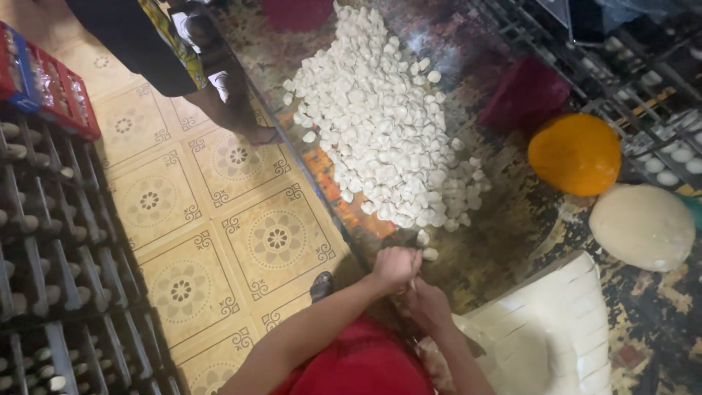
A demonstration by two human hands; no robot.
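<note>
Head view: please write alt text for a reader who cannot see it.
A person's left hand and right hand meet at the edge of a table, beside a large heap of small white dough pieces. An orange ball and a pale dough ball lie on the right; another person stands on the patterned tile floor.

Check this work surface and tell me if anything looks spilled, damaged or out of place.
The table top looks worn, its patterned covering flaking near the dough ball. A few white dough pieces lie loose from the heap, by the left hand and right hand. Nothing looks spilled.
</note>
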